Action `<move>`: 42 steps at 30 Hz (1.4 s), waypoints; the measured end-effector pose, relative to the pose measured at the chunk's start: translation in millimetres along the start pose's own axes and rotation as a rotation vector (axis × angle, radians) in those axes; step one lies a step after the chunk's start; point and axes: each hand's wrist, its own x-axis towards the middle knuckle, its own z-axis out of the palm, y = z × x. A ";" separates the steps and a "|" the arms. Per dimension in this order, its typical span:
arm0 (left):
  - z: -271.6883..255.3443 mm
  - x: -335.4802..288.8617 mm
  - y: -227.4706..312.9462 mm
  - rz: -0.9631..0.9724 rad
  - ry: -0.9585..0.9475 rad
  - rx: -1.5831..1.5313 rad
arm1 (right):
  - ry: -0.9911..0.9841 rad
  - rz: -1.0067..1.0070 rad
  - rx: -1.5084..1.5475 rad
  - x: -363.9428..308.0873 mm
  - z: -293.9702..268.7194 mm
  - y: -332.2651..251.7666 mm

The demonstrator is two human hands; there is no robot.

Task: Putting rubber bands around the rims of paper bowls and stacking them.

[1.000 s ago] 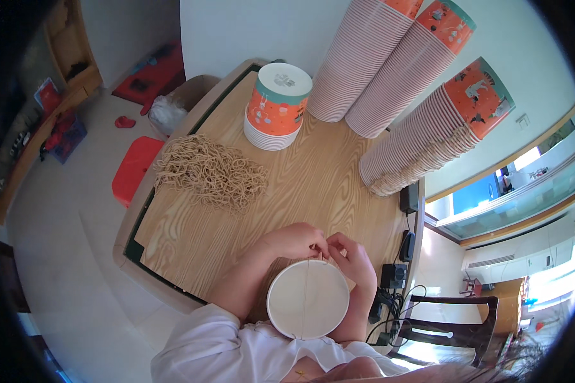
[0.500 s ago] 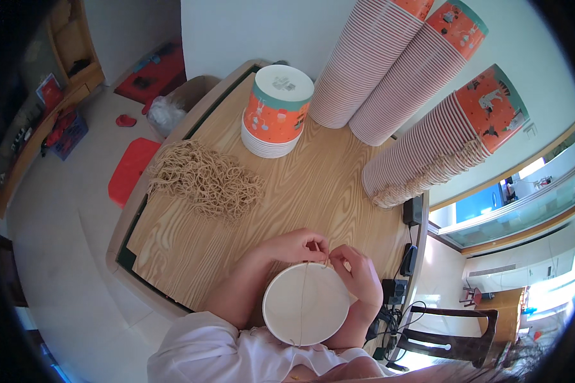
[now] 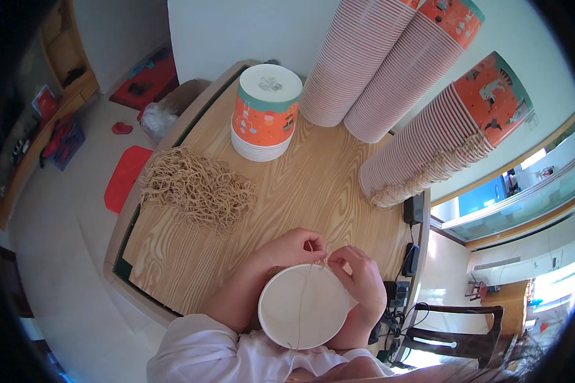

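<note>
A white paper bucket [image 3: 284,309] rests near my body at the table's front edge, its round opening facing up. One strand of tan string [image 3: 302,300] runs across that opening from the near rim to the far rim. Just past the far rim, my left hand [image 3: 298,246] pinches the string between thumb and fingers. My right hand [image 3: 360,271] is close beside it at the rim's far right, fingers also pinched on the string. The fingertips nearly meet, and the string's exact path between them is too fine to tell.
A loose heap of tan strings [image 3: 198,191] lies on the table's left. Behind it stands a short upside-down stack of orange-and-green buckets [image 3: 265,118]. Tall bucket stacks [image 3: 358,57] rise at the back; the right-hand stack [image 3: 421,150] has strings along its side. Black adapters [image 3: 413,208] line the right edge.
Both hands stay pinched at the far rim, with only slight finger movement. The view has shifted a little, so the table things sit slightly further left.
</note>
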 end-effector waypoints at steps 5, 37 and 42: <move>8.8 -2.4 14.4 -0.025 0.132 0.271 | 0.024 0.021 0.013 -2.8 0.3 7.8; 11.4 -18.7 36.9 0.020 0.054 0.278 | -0.229 -0.033 0.131 -0.3 -5.0 15.0; 12.1 -20.4 34.3 0.034 0.064 0.257 | -0.215 -0.059 0.103 -1.0 -4.9 14.5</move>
